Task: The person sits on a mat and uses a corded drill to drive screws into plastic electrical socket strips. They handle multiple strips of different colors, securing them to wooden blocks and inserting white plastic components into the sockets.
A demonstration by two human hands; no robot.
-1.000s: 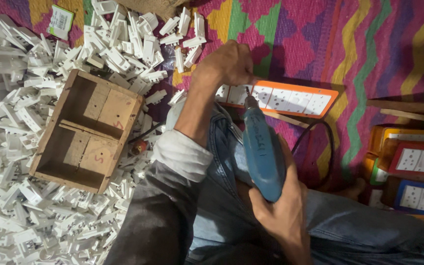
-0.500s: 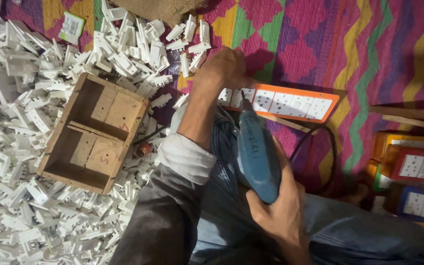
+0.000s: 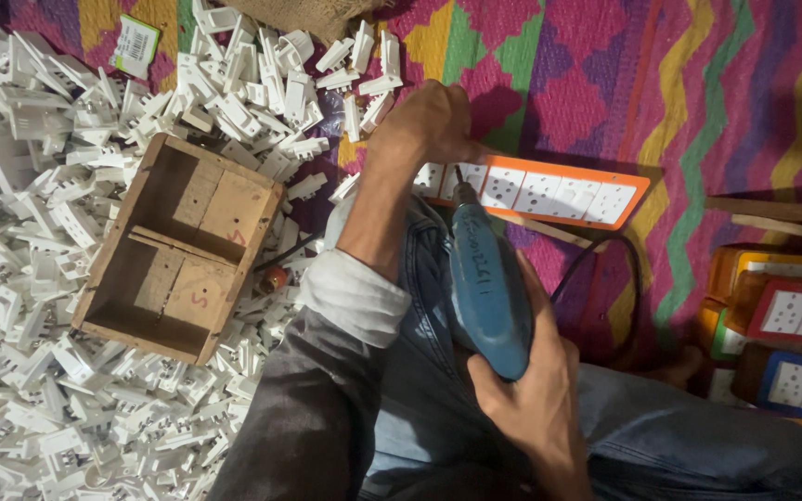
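Nearest, the right hand (image 3: 536, 390) grips a blue electric screwdriver (image 3: 485, 283), its tip on the orange switch board (image 3: 549, 193). The left hand (image 3: 429, 125) presses that board's near end. Left lie a wooden box (image 3: 178, 246) and white plastic sockets (image 3: 39, 186).

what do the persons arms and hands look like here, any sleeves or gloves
Both hands are bare, no gloves or rings visible. The left hand comes out of a dark grey sleeve with a white cuff turned back. The right hand shows no sleeve in view.
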